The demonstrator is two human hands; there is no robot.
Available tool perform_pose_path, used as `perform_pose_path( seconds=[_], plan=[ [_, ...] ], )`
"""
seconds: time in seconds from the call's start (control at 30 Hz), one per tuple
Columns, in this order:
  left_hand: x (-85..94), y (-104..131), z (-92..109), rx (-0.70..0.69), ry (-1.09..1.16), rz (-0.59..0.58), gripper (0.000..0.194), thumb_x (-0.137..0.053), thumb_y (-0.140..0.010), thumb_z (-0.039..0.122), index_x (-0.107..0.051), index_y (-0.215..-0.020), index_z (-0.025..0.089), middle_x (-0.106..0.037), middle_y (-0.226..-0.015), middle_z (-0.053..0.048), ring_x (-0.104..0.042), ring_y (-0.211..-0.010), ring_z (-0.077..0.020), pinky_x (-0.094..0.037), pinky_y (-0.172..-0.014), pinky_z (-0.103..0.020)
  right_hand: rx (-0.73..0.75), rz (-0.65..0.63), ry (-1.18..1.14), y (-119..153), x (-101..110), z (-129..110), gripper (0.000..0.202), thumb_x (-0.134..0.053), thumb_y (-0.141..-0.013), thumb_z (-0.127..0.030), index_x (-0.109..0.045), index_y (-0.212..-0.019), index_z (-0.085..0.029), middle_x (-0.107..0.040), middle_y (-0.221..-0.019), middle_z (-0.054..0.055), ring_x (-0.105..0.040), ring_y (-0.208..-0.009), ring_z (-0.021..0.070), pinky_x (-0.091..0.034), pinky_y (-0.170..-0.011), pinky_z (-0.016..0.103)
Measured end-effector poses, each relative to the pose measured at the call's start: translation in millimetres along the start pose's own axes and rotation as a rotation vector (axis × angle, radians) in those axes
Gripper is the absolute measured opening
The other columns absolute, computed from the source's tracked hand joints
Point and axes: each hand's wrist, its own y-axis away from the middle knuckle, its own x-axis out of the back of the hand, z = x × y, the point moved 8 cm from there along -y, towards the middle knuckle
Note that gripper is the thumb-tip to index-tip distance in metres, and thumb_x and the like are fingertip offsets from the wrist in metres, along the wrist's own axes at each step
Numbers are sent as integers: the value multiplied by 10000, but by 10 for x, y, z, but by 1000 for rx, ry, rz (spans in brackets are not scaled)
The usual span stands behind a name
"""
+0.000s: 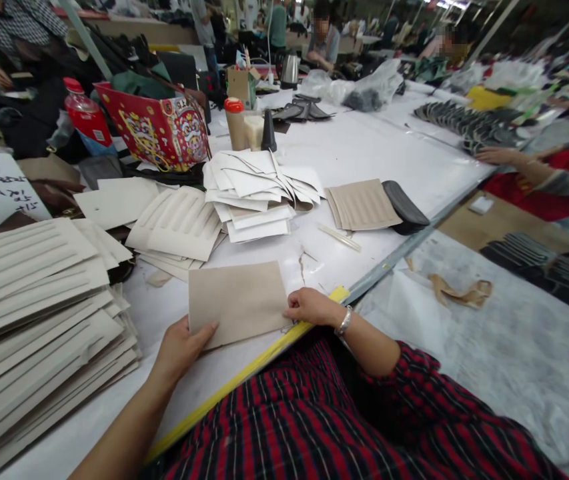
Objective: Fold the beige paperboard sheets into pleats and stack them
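A flat beige leather-like panel [239, 297] is held between my two hands over the near edge of the table. My left hand [181, 347] grips its lower left corner, thumb on top and fingers underneath. At its right edge, my right hand [314, 307] pinches the lower corner with curled fingers. Just beyond lie a fanned pile of ribbed beige panels [179, 220] and a stack of white pieces [259, 190]. A tall stack of similar ribbed panels [29, 287] stands to the left of my left hand.
Ribbed beige pieces [364, 205] overlap a black rounded piece [404, 207] near a pale flat stick [339, 237]. Farther back stand a red bag [159, 130], a red-capped bottle [89, 120] and a kettle [289, 70]. A co-worker's hand [501, 157] reaches in from the right.
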Motion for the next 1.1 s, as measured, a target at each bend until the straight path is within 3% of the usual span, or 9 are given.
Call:
perform_pose_path(
  seconds=[0.9, 1.1],
  plan=[
    [-28, 26, -8, -30, -136, 38, 435, -570, -658, 479, -614, -928, 141, -685, -891, -59, -628, -835, -250, -497, -723, -324, 54, -19, 183, 13, -38, -66, 196, -512, -733, -329, -617, -699, -167, -603, -658, 20, -499, -605, 122, -287, -532, 214],
    [52, 46, 147, -166, -312, -26, 374, -512, -705, 432, -608, -952, 169, -675, -908, -30, -604, -846, -224, -463, -733, -302, 64, 16, 216, 34, -70, -112, 189, -494, -744, -323, -563, -658, -169, -589, -651, 22, -490, -600, 123, -277, -537, 220]
  ],
)
